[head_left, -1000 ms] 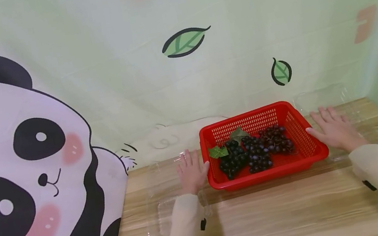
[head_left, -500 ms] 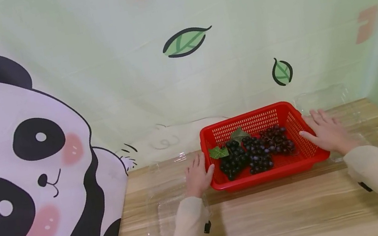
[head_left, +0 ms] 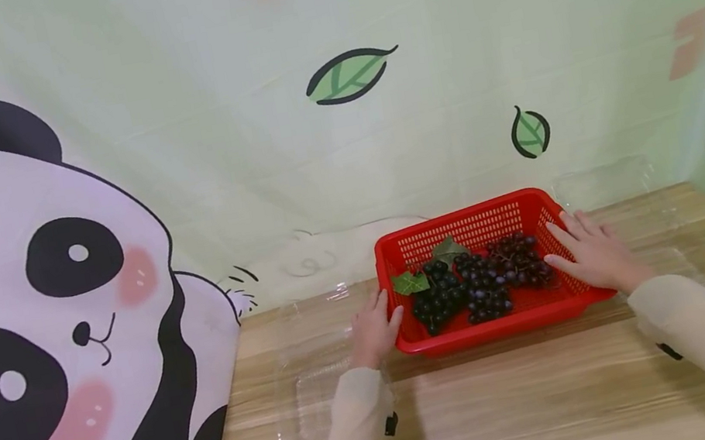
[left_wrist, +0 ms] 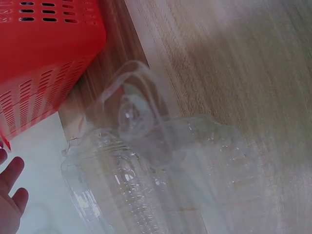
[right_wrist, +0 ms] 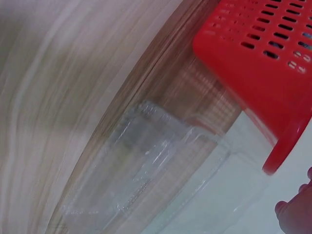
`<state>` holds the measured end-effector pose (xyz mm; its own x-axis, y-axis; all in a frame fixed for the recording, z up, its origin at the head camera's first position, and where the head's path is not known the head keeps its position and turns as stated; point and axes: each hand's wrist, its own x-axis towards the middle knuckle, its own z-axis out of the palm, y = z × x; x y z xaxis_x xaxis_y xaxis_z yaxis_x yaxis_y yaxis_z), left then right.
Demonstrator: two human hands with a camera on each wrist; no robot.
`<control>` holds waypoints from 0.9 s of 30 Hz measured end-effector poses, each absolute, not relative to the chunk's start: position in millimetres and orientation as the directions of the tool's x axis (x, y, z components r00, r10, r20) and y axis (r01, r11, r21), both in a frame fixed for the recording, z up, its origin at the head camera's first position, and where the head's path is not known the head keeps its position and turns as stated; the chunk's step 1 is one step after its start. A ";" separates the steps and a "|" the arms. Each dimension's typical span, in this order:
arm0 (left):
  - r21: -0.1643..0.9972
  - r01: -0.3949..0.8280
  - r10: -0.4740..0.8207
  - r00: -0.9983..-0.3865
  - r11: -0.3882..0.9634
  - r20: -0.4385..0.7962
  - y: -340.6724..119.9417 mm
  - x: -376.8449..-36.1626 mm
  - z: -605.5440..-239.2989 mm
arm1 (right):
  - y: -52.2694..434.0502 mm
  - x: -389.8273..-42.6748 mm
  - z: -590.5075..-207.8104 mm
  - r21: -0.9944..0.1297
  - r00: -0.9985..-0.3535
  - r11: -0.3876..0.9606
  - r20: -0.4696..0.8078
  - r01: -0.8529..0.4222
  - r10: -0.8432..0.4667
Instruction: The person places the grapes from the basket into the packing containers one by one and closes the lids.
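A red plastic basket [head_left: 506,328] with slotted walls sits near the back of the table in the head view. Inside lie dark grape bunches: a black-green one [head_left: 438,303] with green leaves [head_left: 410,283], a bluish-purple one [head_left: 486,295], and a reddish-purple one [head_left: 517,259]. My left hand [head_left: 372,332] is at the basket's left rim, fingertips right at the edge, thumb pointing toward the rim. Over the right rim lies my right hand [head_left: 596,257], fingers extended and spread, thumb reaching above the basket's inside. Both wrist views show only some fingers, beside the red wall.
Clear plastic containers [left_wrist: 131,180] stand left of the basket, partly under my left arm. More clear containers [right_wrist: 131,161] stand to its right. Behind the wooden table [head_left: 519,403] hangs a pale green curtain [head_left: 207,159] printed with a panda and leaves.
Both hands have moved inward toward the basket: the left rightward to the rim, the right leftward over the rim. The basket and grapes have stayed in place.
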<state>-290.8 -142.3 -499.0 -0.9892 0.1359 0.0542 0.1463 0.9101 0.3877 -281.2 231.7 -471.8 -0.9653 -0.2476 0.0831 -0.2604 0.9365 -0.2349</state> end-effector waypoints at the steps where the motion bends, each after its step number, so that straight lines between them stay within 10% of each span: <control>1: 0.391 0.147 0.136 -0.989 0.908 0.056 -142.0 -291.0 -498.9 | 230.3 -281.4 -472.1 -0.238 -0.964 0.934 0.080 -0.265 -0.253; 27: 0.494 0.108 0.085 -0.994 0.863 0.068 -138.3 -294.3 -490.8 | 201.8 -292.6 -487.2 -0.344 -0.968 0.906 0.033 -0.246 -0.250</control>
<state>-294.3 -138.3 -490.8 -0.9940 0.0852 0.0685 0.1080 0.8627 0.4940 -292.6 201.8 -487.2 -0.9676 -0.2503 0.0333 -0.2462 0.9060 -0.3443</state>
